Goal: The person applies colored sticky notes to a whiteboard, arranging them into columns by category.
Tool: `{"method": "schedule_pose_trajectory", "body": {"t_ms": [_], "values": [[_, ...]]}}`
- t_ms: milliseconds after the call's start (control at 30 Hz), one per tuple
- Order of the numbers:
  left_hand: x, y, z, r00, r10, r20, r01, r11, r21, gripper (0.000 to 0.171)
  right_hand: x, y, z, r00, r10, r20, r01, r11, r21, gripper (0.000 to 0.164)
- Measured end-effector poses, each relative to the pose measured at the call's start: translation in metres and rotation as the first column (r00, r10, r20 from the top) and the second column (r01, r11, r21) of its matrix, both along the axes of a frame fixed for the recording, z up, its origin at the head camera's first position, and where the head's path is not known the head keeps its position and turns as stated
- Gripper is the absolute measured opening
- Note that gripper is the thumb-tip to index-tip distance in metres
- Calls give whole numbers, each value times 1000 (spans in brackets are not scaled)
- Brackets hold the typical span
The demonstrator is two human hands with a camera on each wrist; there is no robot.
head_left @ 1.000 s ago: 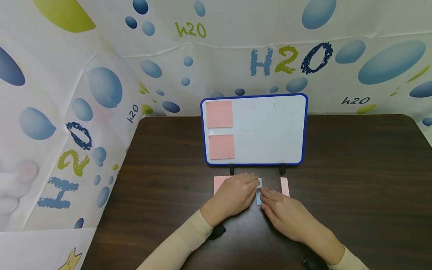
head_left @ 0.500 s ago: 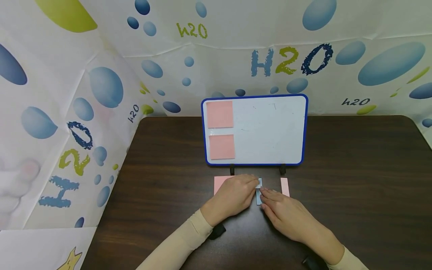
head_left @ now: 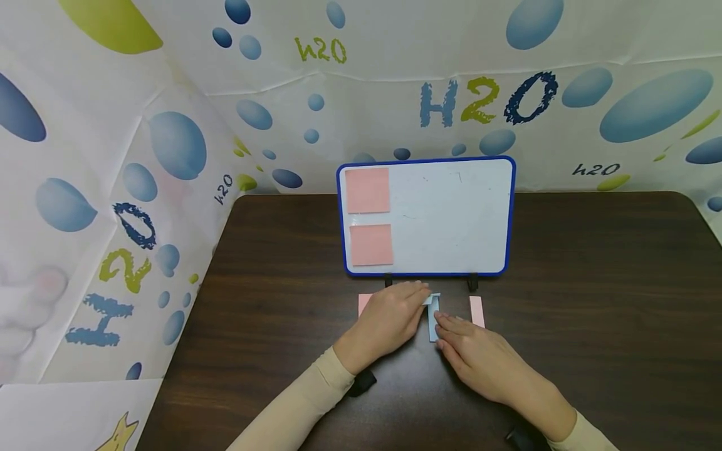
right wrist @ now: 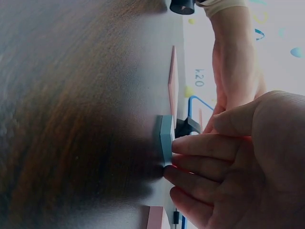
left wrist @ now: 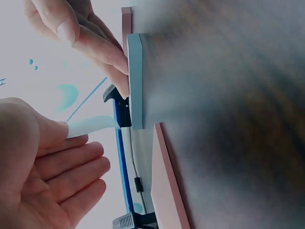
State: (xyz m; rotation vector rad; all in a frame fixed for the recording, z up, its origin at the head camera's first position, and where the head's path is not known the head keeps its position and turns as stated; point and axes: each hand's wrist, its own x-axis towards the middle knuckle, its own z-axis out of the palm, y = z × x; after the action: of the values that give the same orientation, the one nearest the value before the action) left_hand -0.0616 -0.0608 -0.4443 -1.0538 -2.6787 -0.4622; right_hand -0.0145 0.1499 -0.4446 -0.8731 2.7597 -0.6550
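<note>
A narrow light-blue sticky note pad lies on the table before the whiteboard. Between thumb and fingers, my left hand pinches a pale blue sticky note. That note curves up from the far end of the blue pad, clearly seen in the left wrist view. With fingers extended, my right hand presses on the pad from the right. The right wrist view shows its fingertips along the top of the pad. Left of the blue pad is a square pink pad, partly hidden by the left hand in the head view.
A blue-framed whiteboard stands behind the hands on black feet. Two pink square notes are stuck on its left side. A narrow pink pad lies to the right of the blue one on the dark wooden table.
My left hand has moved slightly away from me, drawing the pale blue note up and back, so more of the blue pad shows. The right hand has stayed in place.
</note>
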Motion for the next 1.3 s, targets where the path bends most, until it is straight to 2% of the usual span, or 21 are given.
{"method": "schedule_pose_trajectory", "body": {"t_ms": [133, 233, 400, 567, 1000, 1200, 1300], "values": [[-1, -1, 0, 998, 10, -54, -9, 1000, 7, 28, 0, 0, 1, 1000, -4, 2, 4, 1000, 0, 35], [-2, -2, 1, 992, 22, -121, -22, 1000, 2, 30, 0, 1, 0, 1000, -5, -1, 5, 1000, -4, 35], [-7, -6, 3, 969, 29, -246, -30, 1000, 1, 31, 0, 2, 0, 1000, -3, 2, 3, 1000, -5, 35], [-11, -8, 5, 942, 22, -335, -19, 1000, 14, 32, -1, 2, 0, 1000, 0, 4, 0, 1000, -6, 35], [-18, -12, 5, 903, 28, -428, 8, 997, 80, 29, -2, 2, 0, 1000, -3, 0, 3, 1000, -7, 35], [-20, -14, 8, 874, 64, -482, -11, 994, 112, 27, -2, 1, 0, 1000, -6, 20, 6, 1000, -4, 35], [-23, -16, 11, 871, 84, -484, -34, 993, 112, 28, -3, 1, 0, 1000, -3, 16, 3, 1000, -4, 35]]}}
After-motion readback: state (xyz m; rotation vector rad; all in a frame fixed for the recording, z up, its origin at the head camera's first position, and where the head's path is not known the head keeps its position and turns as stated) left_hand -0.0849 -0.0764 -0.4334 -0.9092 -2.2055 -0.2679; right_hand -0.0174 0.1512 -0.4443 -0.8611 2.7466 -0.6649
